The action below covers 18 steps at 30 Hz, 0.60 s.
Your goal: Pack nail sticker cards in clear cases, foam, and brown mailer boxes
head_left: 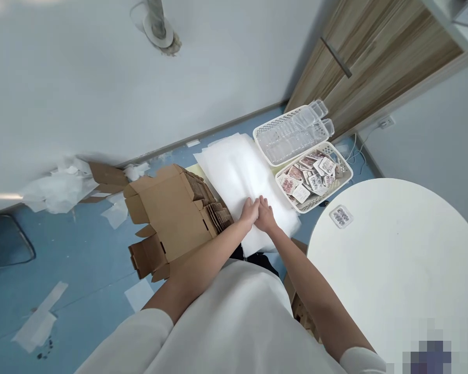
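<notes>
My left hand (250, 212) and my right hand (265, 214) touch each other above a stack of white sheets (234, 166). The fingers of both are partly bent, and whether anything small lies between them is hidden. Flat brown cardboard boxes (175, 213) are piled left of the sheets. Beyond the sheets, on the right, a white basket (278, 165) holds clear plastic containers (292, 136). Beside it a second white basket (310, 208) contains several small packs with printed cards (301, 193).
A round white table (393, 259) at the right carries one small clear pack (340, 216). Crumpled white wrapping (62, 189) and paper scraps (41, 322) lie on the blue floor at the left. A wooden cabinet (382, 47) stands at the back right, and a dark-framed object (5, 241) at far left.
</notes>
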Each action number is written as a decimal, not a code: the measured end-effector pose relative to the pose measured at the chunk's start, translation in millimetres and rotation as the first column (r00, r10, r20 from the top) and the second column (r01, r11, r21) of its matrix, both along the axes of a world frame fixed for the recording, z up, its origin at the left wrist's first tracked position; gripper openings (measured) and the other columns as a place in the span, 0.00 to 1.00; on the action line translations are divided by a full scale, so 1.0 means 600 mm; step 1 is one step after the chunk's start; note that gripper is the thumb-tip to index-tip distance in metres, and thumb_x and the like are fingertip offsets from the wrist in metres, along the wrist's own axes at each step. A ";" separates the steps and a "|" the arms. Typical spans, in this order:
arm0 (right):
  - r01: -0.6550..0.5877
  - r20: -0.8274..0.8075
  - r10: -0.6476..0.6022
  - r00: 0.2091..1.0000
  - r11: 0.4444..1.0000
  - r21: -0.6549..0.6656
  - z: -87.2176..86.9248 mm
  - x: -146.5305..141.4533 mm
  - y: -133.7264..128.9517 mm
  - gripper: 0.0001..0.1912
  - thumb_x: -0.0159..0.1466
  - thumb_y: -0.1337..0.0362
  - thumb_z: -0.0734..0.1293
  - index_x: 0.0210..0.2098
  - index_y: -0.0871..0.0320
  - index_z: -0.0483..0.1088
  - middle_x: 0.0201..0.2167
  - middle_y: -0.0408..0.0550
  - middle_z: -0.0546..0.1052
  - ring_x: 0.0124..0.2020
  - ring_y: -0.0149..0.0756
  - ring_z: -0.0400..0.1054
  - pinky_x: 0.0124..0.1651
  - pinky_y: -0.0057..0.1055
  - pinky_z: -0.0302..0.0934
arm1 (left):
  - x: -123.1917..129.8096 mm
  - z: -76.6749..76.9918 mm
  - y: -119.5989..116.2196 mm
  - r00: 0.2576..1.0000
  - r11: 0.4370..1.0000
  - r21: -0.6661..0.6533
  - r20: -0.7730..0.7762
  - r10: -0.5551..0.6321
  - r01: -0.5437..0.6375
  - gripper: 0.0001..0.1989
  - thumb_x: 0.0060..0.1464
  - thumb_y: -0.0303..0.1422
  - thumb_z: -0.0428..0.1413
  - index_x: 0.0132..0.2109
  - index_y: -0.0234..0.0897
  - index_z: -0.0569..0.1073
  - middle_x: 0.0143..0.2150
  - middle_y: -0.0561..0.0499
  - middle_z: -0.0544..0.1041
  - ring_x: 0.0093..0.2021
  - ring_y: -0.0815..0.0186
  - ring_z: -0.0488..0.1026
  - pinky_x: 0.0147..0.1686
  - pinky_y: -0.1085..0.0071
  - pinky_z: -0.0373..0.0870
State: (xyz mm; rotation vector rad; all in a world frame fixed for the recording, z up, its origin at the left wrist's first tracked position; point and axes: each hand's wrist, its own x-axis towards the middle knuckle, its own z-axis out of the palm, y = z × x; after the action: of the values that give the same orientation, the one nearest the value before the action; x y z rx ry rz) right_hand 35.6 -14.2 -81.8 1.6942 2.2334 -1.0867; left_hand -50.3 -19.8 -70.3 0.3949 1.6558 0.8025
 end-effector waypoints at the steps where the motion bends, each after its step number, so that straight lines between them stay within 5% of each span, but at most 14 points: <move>1: -0.044 0.002 0.044 0.999 0.999 0.009 0.002 -0.006 -0.007 0.37 0.55 0.64 0.60 0.61 0.60 0.42 0.64 0.55 0.42 0.64 0.49 0.30 0.59 0.51 0.37 | 0.003 -0.002 -0.002 0.999 0.999 0.019 0.024 0.030 -0.030 0.18 0.52 0.43 0.50 0.47 0.40 0.65 0.51 0.44 0.69 0.52 0.59 0.66 0.46 0.66 0.64; 5: -0.119 -0.058 0.126 0.990 0.987 0.109 0.016 -0.019 -0.031 0.38 0.54 0.63 0.62 0.61 0.60 0.44 0.64 0.54 0.36 0.64 0.49 0.24 0.60 0.52 0.32 | 0.002 -0.008 -0.004 0.980 0.981 -0.007 0.033 0.195 -0.195 0.12 0.52 0.39 0.50 0.41 0.39 0.66 0.40 0.46 0.73 0.41 0.62 0.71 0.38 0.66 0.67; 9: -0.016 -0.258 0.060 0.964 0.986 0.169 0.030 -0.002 -0.032 0.32 0.52 0.62 0.64 0.57 0.55 0.55 0.65 0.50 0.34 0.64 0.53 0.25 0.59 0.54 0.34 | -0.009 -0.007 -0.003 0.950 0.949 -0.038 -0.028 0.312 -0.312 0.08 0.54 0.37 0.47 0.35 0.38 0.65 0.34 0.49 0.71 0.36 0.65 0.70 0.36 0.67 0.67; 14: 0.399 -0.488 -0.344 0.802 0.917 0.009 0.047 0.021 0.007 0.28 0.55 0.57 0.62 0.55 0.53 0.54 0.60 0.54 0.52 0.58 0.43 0.52 0.54 0.43 0.52 | -0.004 0.008 -0.011 0.936 0.936 0.029 -0.008 0.351 -0.351 0.06 0.54 0.35 0.47 0.33 0.38 0.65 0.32 0.51 0.69 0.35 0.67 0.68 0.37 0.70 0.65; 18: 0.453 -0.522 -0.418 0.744 0.889 -0.066 0.067 0.025 0.034 0.23 0.53 0.58 0.64 0.47 0.54 0.59 0.50 0.49 0.65 0.37 0.33 0.67 0.42 0.35 0.61 | 0.015 0.024 -0.031 0.956 0.951 0.095 0.017 0.294 -0.295 0.06 0.53 0.35 0.47 0.33 0.38 0.65 0.30 0.53 0.68 0.32 0.69 0.66 0.34 0.72 0.64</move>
State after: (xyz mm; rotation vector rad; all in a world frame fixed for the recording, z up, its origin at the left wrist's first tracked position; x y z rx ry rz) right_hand 50.6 6.3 -41.4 2.2502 2.2073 -1.7966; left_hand -41.4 -38.1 -55.9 0.2139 1.6998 1.1075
